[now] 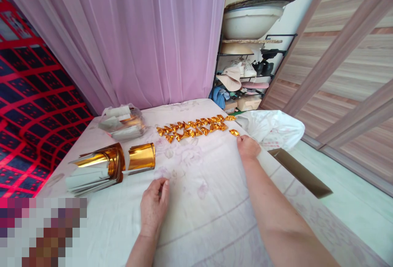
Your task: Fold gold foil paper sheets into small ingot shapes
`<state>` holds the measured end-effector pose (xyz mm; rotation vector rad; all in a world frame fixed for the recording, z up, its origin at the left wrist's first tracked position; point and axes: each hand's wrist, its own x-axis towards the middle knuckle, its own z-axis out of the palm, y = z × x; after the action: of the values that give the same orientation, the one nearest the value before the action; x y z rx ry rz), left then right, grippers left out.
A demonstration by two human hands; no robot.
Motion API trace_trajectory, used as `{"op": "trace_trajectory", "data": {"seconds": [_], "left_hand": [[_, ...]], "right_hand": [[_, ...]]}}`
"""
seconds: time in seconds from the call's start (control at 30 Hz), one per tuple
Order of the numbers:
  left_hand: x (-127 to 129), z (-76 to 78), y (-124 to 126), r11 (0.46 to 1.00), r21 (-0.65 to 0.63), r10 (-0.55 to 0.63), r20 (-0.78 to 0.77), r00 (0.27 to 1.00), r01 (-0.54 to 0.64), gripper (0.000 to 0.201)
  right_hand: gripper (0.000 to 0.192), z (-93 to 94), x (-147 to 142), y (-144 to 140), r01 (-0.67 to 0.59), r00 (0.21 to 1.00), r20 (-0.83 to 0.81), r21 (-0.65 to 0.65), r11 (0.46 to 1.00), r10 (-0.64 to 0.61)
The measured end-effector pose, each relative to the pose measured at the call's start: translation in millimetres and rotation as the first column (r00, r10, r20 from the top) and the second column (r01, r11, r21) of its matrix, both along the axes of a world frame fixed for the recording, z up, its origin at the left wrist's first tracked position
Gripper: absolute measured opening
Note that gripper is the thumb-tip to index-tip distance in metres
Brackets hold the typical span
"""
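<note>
Left hand (154,206) near gold sheets (113,162), right hand (247,146) just below folded gold piece (234,132)

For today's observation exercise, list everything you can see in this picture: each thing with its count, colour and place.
folded foil pieces: about two dozen, gold, in rows at the far side of the sheet
single folded piece: one, gold, just beyond the right hand
foil sheet stack: one curled bundle, gold and silver, left on the sheet
bag of foil sheets: one, clear, behind the stack
sheet: one, white with faint flowers, covering the surface
plastic bag: one, white, right edge
curtain: one, pink, behind
shoe rack: one, black, back right, with a white basin on top
left hand: resting on the sheet, holding nothing
right hand: reaching towards the single piece, not gripping it
</note>
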<state>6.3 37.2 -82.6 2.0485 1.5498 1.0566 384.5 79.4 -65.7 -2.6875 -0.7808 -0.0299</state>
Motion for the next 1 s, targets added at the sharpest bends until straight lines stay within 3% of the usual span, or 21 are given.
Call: {"op": "trace_trajectory", "data": {"seconds": [0.37, 1.0], "left_hand": [[0.2, 0.6, 0.1, 0.999, -0.039, 0.004, 0.007, 1.000, -0.004, 0.029], [1.1, 1.5, -0.1, 1.000, -0.017, -0.012, 0.011, 1.000, 0.013, 0.027]], "right_hand": [[0.033, -5.6, -11.1, 2.3, 0.023, 0.999, -0.043, 0.017, 1.000, -0.022], [0.034, -2.4, -4.2, 6.1, 0.000, 0.999, -0.036, -0.037, 0.999, -0.001]]}}
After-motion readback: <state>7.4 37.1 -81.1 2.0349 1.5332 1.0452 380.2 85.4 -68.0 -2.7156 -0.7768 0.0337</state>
